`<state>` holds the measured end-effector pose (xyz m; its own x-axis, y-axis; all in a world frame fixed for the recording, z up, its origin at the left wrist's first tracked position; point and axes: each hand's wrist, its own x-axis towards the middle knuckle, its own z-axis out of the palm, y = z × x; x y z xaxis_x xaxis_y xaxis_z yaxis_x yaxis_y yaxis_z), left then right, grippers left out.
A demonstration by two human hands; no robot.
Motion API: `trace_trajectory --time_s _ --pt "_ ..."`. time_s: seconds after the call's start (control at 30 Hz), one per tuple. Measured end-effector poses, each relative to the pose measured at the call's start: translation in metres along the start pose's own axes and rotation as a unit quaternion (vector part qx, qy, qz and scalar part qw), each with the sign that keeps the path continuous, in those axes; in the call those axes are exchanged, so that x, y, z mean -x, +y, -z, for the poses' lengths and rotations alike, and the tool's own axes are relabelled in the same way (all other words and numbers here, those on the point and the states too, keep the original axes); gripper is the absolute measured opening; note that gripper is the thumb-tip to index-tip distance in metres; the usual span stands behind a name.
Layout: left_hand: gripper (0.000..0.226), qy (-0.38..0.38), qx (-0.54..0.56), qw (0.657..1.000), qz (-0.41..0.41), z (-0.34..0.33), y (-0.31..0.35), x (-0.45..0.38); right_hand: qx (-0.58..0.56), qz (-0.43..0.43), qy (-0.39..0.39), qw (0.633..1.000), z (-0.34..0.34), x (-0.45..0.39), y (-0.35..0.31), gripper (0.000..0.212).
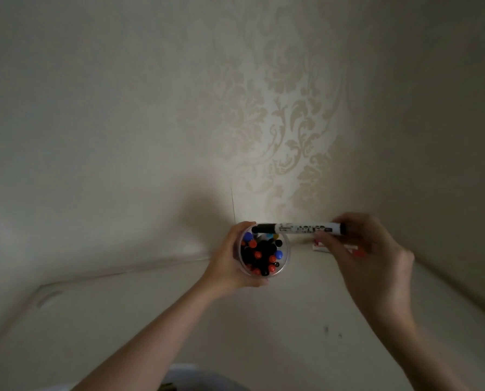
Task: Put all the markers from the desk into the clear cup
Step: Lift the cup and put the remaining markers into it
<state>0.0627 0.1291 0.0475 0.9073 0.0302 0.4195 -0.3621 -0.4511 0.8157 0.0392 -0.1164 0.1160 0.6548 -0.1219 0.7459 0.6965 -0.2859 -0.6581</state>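
My left hand (227, 263) wraps around the clear cup (285, 266), held just above the pale desk (264, 328). The cup is packed with several upright markers (262, 255) with red, blue and black caps. My right hand (368, 255) pinches one end of a white marker with a black cap (303, 228). That marker lies level, its black cap over the cup's far rim.
A small white and red object (320, 247) lies on the desk at the wall, partly hidden behind my right hand. Patterned wallpaper (292, 122) rises straight behind the desk. The desk's left edge (42, 289) runs diagonally. A pale rounded thing (190, 376) shows at the bottom.
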Motion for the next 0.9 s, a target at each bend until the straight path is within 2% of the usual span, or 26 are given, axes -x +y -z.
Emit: trace_trajectory --time_s 0.17,0.53,0.73,0.83,0.9 --pt "0.101 0.007 0.01 1.0 -0.01 -0.001 0.005 0.005 0.063 0.09 -0.03 0.993 -0.015 0.005 -0.004 0.022" --pt "0.1 0.004 0.026 1.0 -0.002 0.002 0.008 0.012 0.116 0.163 -0.078 0.977 -0.057 0.007 0.012 0.024" --pt "0.101 -0.008 0.023 1.0 -0.006 0.001 0.011 0.012 0.154 0.146 -0.116 0.97 -0.076 0.018 0.019 0.017" --pt "0.104 -0.015 0.013 1.0 -0.005 0.002 0.012 0.013 0.156 0.1 -0.107 0.977 -0.079 0.024 0.024 0.016" --pt "0.105 -0.017 0.006 1.0 -0.002 0.002 0.011 0.012 0.18 0.111 -0.095 0.973 -0.08 0.025 0.028 0.012"
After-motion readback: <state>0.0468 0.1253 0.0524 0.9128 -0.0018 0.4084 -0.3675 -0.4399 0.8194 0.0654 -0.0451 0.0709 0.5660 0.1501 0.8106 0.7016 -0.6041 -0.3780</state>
